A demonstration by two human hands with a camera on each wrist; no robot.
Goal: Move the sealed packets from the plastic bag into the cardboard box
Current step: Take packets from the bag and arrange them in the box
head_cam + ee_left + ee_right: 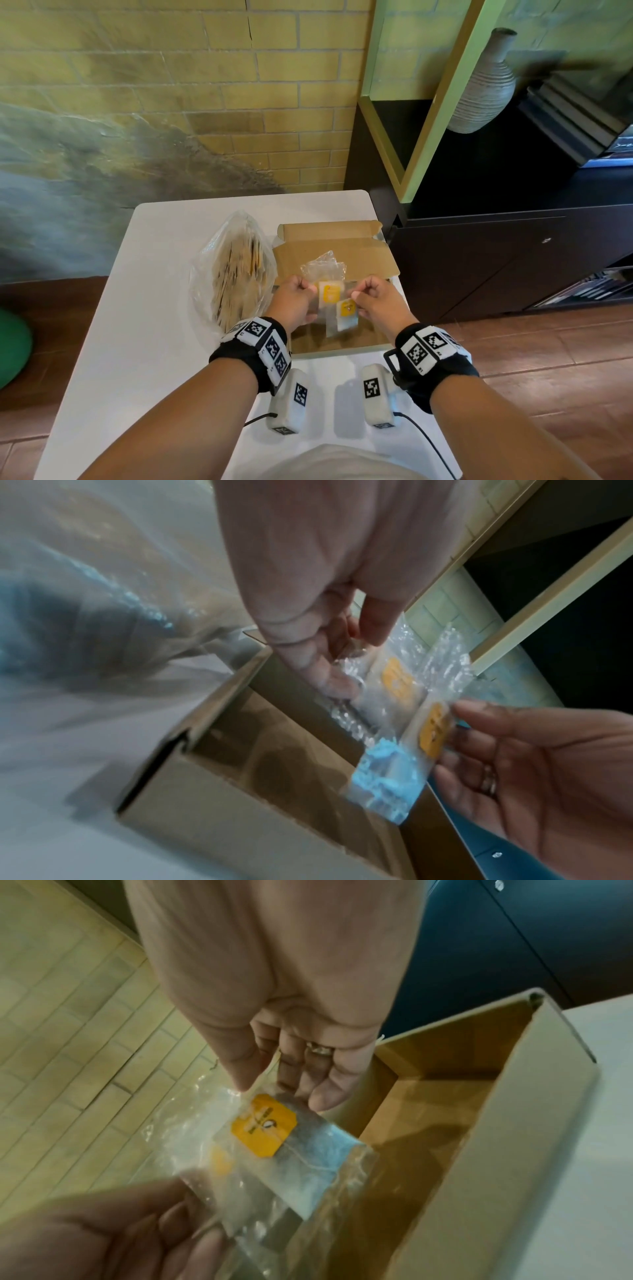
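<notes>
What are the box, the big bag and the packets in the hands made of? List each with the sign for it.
Cardboard box: plain brown card, matt, with folded flaps and a raw cut edge.
Plastic bag: thin clear film, glossy and crinkled, its contents showing through.
Sealed packets: clear glossy film, apparently plastic, with yellow tags, likely paper, inside.
The left hand and right hand pinch them.
</notes>
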